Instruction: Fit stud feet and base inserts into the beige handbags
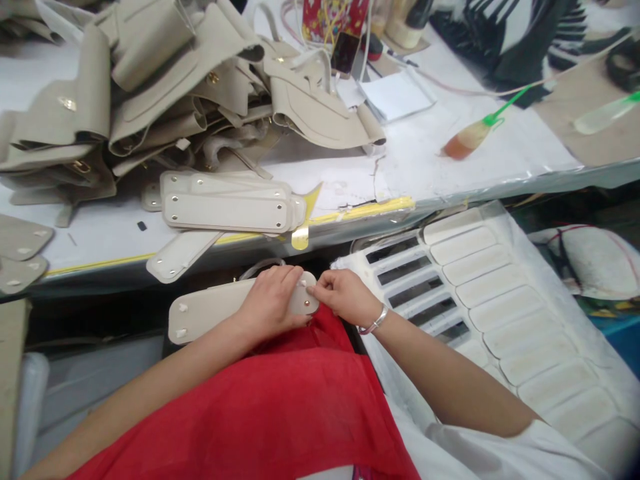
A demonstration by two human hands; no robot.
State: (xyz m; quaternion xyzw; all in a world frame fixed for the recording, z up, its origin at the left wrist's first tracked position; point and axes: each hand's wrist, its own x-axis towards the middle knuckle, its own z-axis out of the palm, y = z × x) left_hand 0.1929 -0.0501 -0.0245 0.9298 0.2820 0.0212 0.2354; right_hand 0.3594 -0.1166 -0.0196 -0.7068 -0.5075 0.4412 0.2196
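Note:
In my lap lies a long beige bag base panel [205,312] with rounded ends. Small white bits sit at its left corners, and a bare metal stud shows at the lower right corner. My left hand [274,297] rests across the right part of the panel and grips it, thumb along the near edge. At the upper right corner, beside another white bit [303,283], my right hand [346,293] is closed in a pinch. Whatever its fingertips hold is too small to make out. Part of a clear handle shows behind the panel.
Stacked cream base panels [227,212] with studs lie at the table edge, one overhanging. Behind them is a heap of beige bags [165,87]. A glue bottle [467,137] lies on the white table [400,157]. A board of pale oval panels [530,333] leans at right.

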